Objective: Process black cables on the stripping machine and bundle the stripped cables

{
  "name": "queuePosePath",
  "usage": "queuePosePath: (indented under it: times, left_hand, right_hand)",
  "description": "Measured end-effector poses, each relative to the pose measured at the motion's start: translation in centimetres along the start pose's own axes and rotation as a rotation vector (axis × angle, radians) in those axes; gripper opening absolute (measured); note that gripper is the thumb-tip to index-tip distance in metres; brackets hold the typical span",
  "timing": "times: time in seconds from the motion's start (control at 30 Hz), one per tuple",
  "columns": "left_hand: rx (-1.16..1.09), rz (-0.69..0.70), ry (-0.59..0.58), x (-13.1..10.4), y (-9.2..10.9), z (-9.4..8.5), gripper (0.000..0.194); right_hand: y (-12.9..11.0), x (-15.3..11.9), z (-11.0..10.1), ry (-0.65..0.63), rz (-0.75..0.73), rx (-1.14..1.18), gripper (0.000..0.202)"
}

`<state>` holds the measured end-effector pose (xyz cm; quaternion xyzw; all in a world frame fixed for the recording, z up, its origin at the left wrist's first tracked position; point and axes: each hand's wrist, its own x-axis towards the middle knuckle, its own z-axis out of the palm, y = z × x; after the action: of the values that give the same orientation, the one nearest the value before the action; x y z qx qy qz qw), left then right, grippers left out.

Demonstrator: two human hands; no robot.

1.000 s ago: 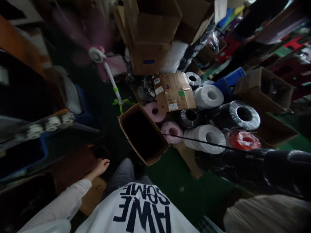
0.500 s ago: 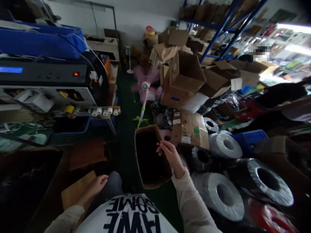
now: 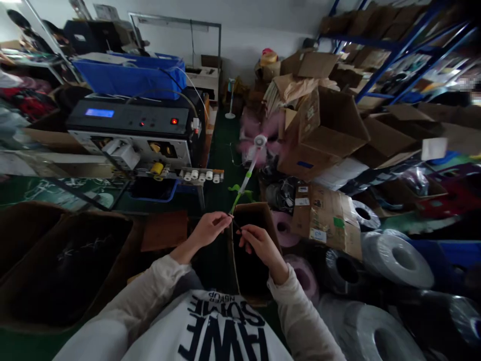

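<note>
My left hand (image 3: 211, 228) and my right hand (image 3: 259, 243) are held close together over the near edge of an open cardboard box (image 3: 271, 226). A short, thin, dark strand, like a piece of cable (image 3: 236, 225), runs between their fingertips. Thumb and fingers of the left hand pinch its upper end, and the right hand's fingers are curled on its lower end. Its full length is hidden against the box's dark inside, so the exact kind is unclear. What lies in the box is too dark to make out.
A machine (image 3: 131, 125) with a lit display stands left, a blue bin (image 3: 128, 75) on top. A running pink fan (image 3: 260, 141) is ahead. Wrapped coils (image 3: 398, 253) and a taped carton (image 3: 325, 215) lie right. Another large box (image 3: 124, 250) sits left.
My left hand has risen from near my lap and come to meet my right hand. The thin dark strand now shows between them. The view has turned left.
</note>
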<state>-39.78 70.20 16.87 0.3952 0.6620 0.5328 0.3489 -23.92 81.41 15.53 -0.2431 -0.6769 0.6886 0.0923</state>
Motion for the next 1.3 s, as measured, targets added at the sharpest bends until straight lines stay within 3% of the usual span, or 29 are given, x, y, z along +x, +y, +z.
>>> queuePosePath:
  times: [0.1, 0.27, 0.37, 0.47, 0.57, 0.67, 0.73, 0.8, 0.9, 1.1, 1.2, 1.3]
  left_hand:
    - [-0.127, 0.007, 0.040, 1.9, 0.7, -2.6, 0.038]
    - [-0.307, -0.045, 0.190, 5.7, 0.1, -8.6, 0.035]
    - [-0.331, -0.043, 0.171, 7.9, -0.3, -11.6, 0.036]
    - [-0.354, -0.008, 0.109, 9.3, -0.6, -13.2, 0.036]
    - [-0.336, -0.008, -0.042, 9.5, -1.1, -13.4, 0.037]
    - [-0.266, -0.075, -0.243, 8.8, -1.9, -12.3, 0.037]
    - [-0.255, -0.099, -0.317, 8.3, -2.5, -11.2, 0.037]
    - [-0.273, -0.098, -0.290, 8.2, -3.0, -10.3, 0.036]
    - [-0.307, -0.100, -0.142, 8.9, -3.1, -9.8, 0.035]
    - [-0.341, -0.158, 0.061, 11.9, -1.5, -10.8, 0.042]
    - [-0.347, -0.147, 0.112, 13.3, -0.5, -10.8, 0.045]
    - [-0.355, -0.154, 0.111, 13.6, 0.2, -9.6, 0.047]
  right_hand:
    - [-0.6, 1.2, 1.9, -0.035, -0.003, -0.011, 0.033]
    - [0.0, 3.0, 3.0, -0.005, 0.006, -0.072, 0.034]
    - [0.4, 4.1, 3.7, 0.077, 0.011, -0.059, 0.035]
    - [0.1, 5.5, 4.9, 0.129, -0.015, -0.024, 0.033]
    - [-0.5, 7.0, 6.2, 0.165, -0.043, 0.008, 0.031]
    - [-0.8, 8.4, 7.3, 0.184, -0.064, 0.013, 0.032]
    - [-0.8, 9.1, 7.8, 0.175, -0.066, -0.006, 0.032]
    - [-0.8, 9.7, 8.0, 0.162, -0.059, -0.016, 0.032]
    - [-0.4, 10.0, 7.3, 0.151, -0.036, -0.014, 0.031]
    - [1.4, 8.8, 3.9, 0.066, 0.016, -0.028, 0.033]
    - [2.1, 7.7, 2.4, 0.114, 0.012, -0.022, 0.035]
    - [1.9, 6.3, 1.7, 0.203, 0.005, 0.027, 0.039]
